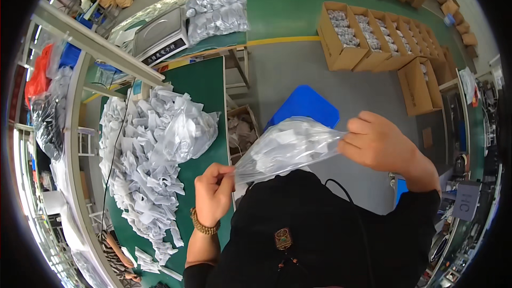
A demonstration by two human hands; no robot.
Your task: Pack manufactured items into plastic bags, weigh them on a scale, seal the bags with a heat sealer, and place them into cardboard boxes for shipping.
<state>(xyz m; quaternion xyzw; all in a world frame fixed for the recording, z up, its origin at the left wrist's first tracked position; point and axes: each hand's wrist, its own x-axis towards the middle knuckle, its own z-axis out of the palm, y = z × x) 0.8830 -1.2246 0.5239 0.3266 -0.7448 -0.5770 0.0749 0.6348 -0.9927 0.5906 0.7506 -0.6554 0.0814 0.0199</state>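
Note:
A clear plastic bag (290,146) with white pieces inside is stretched between my two hands, in front of my body. My left hand (214,189) pinches one corner of it, thumb against fingers. The opposite corner is gripped in my right hand (376,141), fingers curled into a fist. Behind the bag stands a blue bin (304,106), partly hidden by it. To my left, a large heap of small white wrapped pieces (144,165) covers much of a green table (208,69). Another filled clear bag (191,130) rests on that heap.
A scale (160,33) and stacked filled bags (217,10) sit on the far table. Open cartons (344,37) line the floor at far right. One carton (242,130) stands beside the green table. A metal post (80,128) rises at left; another person's arm (120,250) shows lower left.

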